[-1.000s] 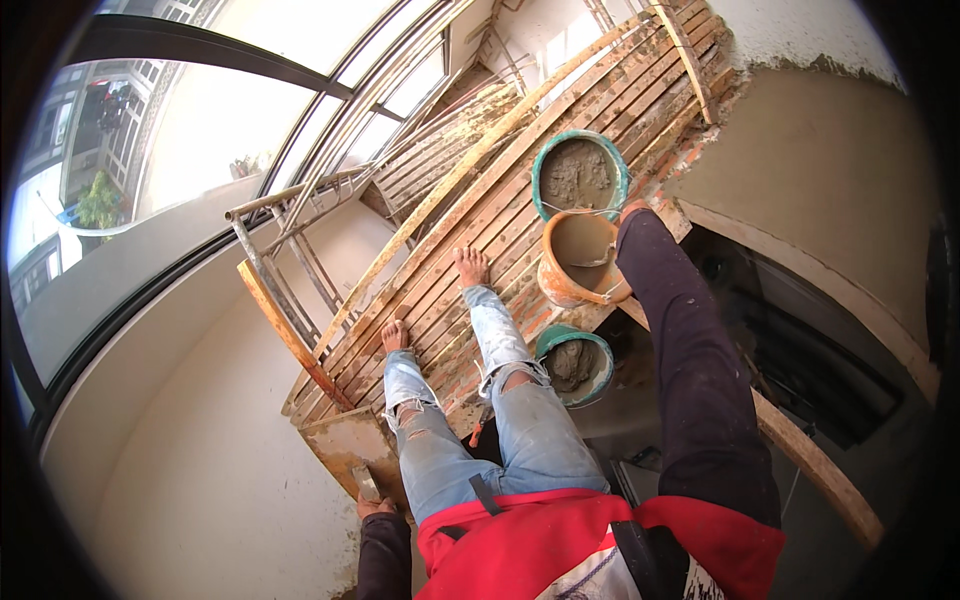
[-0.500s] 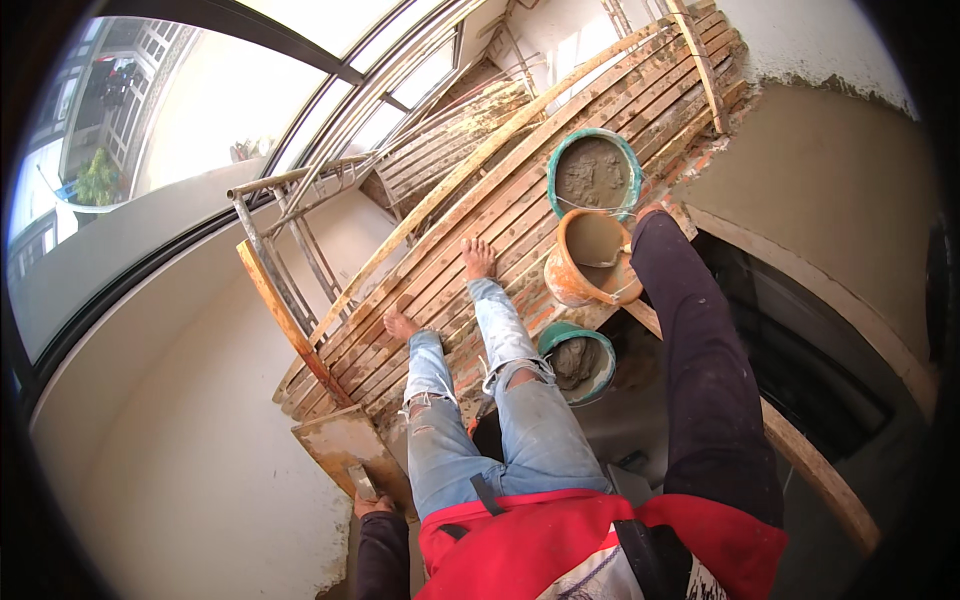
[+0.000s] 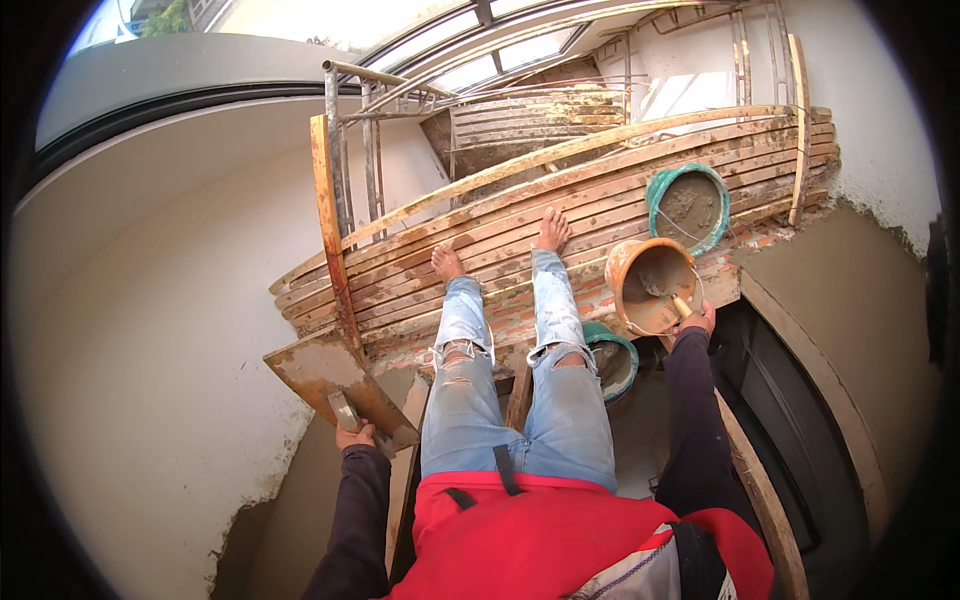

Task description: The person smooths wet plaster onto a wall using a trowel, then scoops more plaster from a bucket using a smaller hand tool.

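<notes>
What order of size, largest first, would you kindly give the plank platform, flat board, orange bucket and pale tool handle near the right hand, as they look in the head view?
1. Plank platform
2. Flat board and orange bucket: too close in apparent size to rank
3. Pale tool handle

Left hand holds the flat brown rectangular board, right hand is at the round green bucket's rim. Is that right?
Not green: the head view shows the right hand at the rim of the round orange bucket; the left hand does hold the board.
</notes>
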Motion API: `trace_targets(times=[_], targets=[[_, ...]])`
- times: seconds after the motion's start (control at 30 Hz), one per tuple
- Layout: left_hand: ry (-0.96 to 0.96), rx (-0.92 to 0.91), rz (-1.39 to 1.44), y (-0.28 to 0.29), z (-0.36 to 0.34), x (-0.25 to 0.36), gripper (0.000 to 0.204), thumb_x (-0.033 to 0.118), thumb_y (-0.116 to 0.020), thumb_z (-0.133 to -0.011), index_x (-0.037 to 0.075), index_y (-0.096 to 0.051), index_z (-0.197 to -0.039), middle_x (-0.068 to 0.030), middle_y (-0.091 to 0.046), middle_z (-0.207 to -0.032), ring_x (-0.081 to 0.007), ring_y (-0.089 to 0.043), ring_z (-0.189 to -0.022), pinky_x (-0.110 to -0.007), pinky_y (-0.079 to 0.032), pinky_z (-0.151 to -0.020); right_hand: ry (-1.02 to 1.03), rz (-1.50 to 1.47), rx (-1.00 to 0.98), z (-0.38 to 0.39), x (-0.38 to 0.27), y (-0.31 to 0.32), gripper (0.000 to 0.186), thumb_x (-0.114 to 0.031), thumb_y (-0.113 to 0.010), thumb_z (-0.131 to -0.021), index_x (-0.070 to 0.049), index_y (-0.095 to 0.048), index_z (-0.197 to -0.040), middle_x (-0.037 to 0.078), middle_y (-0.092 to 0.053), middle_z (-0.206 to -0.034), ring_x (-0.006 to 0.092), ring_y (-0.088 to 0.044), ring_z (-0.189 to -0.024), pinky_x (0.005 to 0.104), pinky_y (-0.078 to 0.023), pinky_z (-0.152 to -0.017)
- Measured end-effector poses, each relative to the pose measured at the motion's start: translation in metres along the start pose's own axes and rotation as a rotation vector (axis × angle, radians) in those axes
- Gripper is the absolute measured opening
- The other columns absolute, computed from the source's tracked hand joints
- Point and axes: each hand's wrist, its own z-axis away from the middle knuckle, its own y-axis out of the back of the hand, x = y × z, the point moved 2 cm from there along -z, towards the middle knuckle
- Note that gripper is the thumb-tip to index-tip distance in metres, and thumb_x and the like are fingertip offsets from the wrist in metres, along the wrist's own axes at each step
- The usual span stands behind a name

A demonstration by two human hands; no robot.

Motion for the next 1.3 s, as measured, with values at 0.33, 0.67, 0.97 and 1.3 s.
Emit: trace_targets(times=[0.33,0.67,0.97,1.3], targets=[[0.058,0.182,0.257,0.082,-0.077,-0.097,0.035,-0.012,-0.07,-0.066,0.004,-0.06,-0.094,-0.0046,-0.064,-0.082,-0.0173,-0.062,-0.073,-0.034,-0.052,-0.072,0.176,-0.1,-0.345,0.196,0.061,-0.09,0.03,-0.015,-0.043,-0.097,-0.011,-0.044,-0.126,0.0,-0.036,-0.052,0.013,-0.035,-0.035,0.0304,-0.037,-0.034],[0.19,0.222,0.482,0.125,-0.121,-0.184,0.036,-0.014,-0.072,-0.069,0.004,-0.056,-0.096,-0.0055,-0.063,-0.087,-0.0166,-0.061,-0.081,-0.033,-0.053,-0.078,0.396,0.338,-0.732,0.423,0.171,-0.29,0.023,-0.022,-0.054,-0.091,-0.001,-0.053,-0.081,0.006,-0.057,-0.072,0.0158,-0.053,-0.062,0.0327,-0.045,-0.06],[0.28,0.237,0.581,0.145,-0.158,-0.204,0.034,-0.007,-0.075,-0.071,0.003,-0.057,-0.096,-0.0056,-0.063,-0.088,-0.0158,-0.059,-0.081,-0.031,-0.05,-0.079,0.567,0.822,-0.979,0.582,0.288,-0.478,0.03,-0.032,-0.055,-0.089,-0.003,-0.052,-0.081,0.014,-0.059,-0.071,0.0245,-0.062,-0.068,0.0368,-0.046,-0.064],[0.446,0.285,0.637,0.139,-0.173,-0.273,0.038,-0.01,-0.073,-0.071,0.003,-0.054,-0.101,-0.0055,-0.062,-0.089,-0.0161,-0.059,-0.084,-0.033,-0.05,-0.083,0.693,0.952,-1.261,0.707,0.448,-0.571,0.023,-0.026,-0.061,-0.082,-0.008,-0.047,-0.087,0.019,-0.059,-0.079,0.0389,-0.06,-0.081,0.0446,-0.046,-0.075]])
